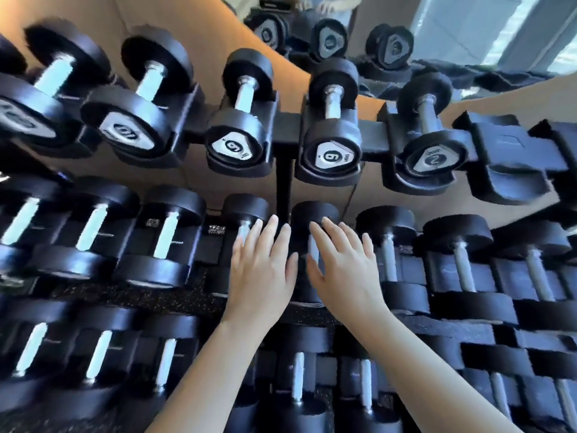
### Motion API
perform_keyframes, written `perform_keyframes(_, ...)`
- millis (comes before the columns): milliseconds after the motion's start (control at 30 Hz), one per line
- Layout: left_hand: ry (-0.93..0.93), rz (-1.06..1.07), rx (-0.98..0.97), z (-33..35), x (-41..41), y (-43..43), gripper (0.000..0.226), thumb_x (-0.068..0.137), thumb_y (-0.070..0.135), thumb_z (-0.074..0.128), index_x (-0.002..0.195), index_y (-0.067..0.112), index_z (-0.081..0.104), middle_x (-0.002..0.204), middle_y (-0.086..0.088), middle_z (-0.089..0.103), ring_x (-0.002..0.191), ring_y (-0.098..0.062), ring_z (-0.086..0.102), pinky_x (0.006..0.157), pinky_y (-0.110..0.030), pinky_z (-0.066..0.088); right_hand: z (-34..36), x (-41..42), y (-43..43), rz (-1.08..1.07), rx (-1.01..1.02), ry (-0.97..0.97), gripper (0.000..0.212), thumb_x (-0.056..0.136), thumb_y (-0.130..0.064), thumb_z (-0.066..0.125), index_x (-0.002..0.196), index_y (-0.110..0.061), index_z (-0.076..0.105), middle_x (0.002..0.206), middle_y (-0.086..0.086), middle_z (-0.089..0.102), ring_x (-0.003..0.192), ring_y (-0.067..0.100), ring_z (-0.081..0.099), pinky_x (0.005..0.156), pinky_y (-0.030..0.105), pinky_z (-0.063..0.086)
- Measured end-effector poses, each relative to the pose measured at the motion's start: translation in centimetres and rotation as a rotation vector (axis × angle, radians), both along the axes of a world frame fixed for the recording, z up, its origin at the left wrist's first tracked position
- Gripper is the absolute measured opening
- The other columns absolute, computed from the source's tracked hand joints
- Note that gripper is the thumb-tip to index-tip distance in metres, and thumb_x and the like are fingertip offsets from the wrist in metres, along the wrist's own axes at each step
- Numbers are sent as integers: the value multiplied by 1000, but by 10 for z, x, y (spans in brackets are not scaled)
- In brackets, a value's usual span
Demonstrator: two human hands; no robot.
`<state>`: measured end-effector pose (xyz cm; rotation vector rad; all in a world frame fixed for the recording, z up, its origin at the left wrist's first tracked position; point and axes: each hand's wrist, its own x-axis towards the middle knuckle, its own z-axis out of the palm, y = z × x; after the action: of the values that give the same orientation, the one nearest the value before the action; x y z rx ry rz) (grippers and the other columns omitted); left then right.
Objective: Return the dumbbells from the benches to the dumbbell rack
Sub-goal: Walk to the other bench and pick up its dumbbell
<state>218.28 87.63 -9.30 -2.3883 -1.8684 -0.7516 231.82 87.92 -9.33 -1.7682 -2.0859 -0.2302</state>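
Observation:
A three-tier black dumbbell rack [285,132] fills the view, with black dumbbells on chrome handles in its cradles. My left hand [262,267] hovers with straight fingers over a middle-tier dumbbell [245,209], covering most of its handle. My right hand [343,260] has relaxed, spread fingers over the neighbouring middle-tier dumbbell [313,214], whose chrome handle shows beside my thumb. Neither hand holds anything. On the top tier, two dumbbells marked 6 [331,142] sit in cradles above my hands.
An empty cradle [512,157] is on the top tier at the right, beside a dumbbell marked 2 [432,151]. A mirror [343,32] behind the rack reflects the dumbbells. Speckled rubber floor [125,295] shows between tiers. Several dumbbells fill the bottom tier.

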Motion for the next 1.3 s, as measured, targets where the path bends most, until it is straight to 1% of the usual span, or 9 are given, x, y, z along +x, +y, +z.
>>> perform_keyframes(133,43,191,-60,-5,-39,-26,48,86,32,35,121,6,55,128,-14,55,118,-33,49,94,-54,39,-6,-36,-1,198,5,38,44,77,-28,56,118,-10,62,118,10,65,105,32,62,87,55,47)
perform_keyframes(267,66,376,-92,-7,-83,-63,48,87,32,35,120,5,56,127,-15,55,118,-34,50,92,-54,41,-10,-88,-11,401,-49,52,45,81,-32,47,119,-11,61,120,9,64,108,31,61,87,54,47)
perform_keyframes(400,71,546,-109,-8,-126,-103,47,88,33,35,120,5,56,129,-14,54,120,-33,49,92,-54,41,-13,-143,-26,577,-51,79,43,79,-28,54,117,-9,63,117,10,65,105,31,63,85,53,50)
perform_keyframes(533,62,699,-111,-14,-179,-144,46,87,32,36,119,5,57,128,-14,55,118,-34,50,91,-53,43,-18,-209,-48,728,-84,50,45,83,-32,44,119,-10,61,120,11,64,107,32,62,85,57,48)
perform_keyframes(633,41,796,-114,-19,-227,-174,46,87,32,36,117,5,58,127,-14,56,117,-33,51,91,-53,42,-24,-267,-70,821,-94,14,47,83,-33,41,119,-11,61,121,11,64,108,31,62,87,57,47)
perform_keyframes(833,-42,1031,-172,-34,-352,-247,49,88,34,33,119,5,56,129,-15,54,119,-34,49,93,-53,41,-34,-409,-123,988,-117,-5,45,76,-28,58,117,-10,63,119,12,65,106,32,63,84,58,48)
perform_keyframes(1000,-63,1177,-181,-42,-456,-308,49,87,33,33,119,4,56,129,-17,54,119,-35,49,93,-55,40,-31,-536,-178,1144,-161,-5,47,82,-33,42,118,-11,62,118,11,65,106,31,62,86,55,47)
perform_keyframes(1200,-108,1268,-155,-47,-531,-357,48,87,31,34,118,4,57,127,-17,55,118,-35,50,92,-56,42,-33,-633,-231,1258,-139,-15,43,77,-29,56,115,-11,64,117,10,66,104,29,64,83,54,50)
perform_keyframes(1300,-108,1350,-144,-43,-555,-386,47,87,32,34,118,5,57,127,-16,55,118,-34,50,92,-55,42,-32,-663,-255,1342,-150,-13,45,81,-32,44,116,-10,63,117,11,66,104,31,63,83,53,51)
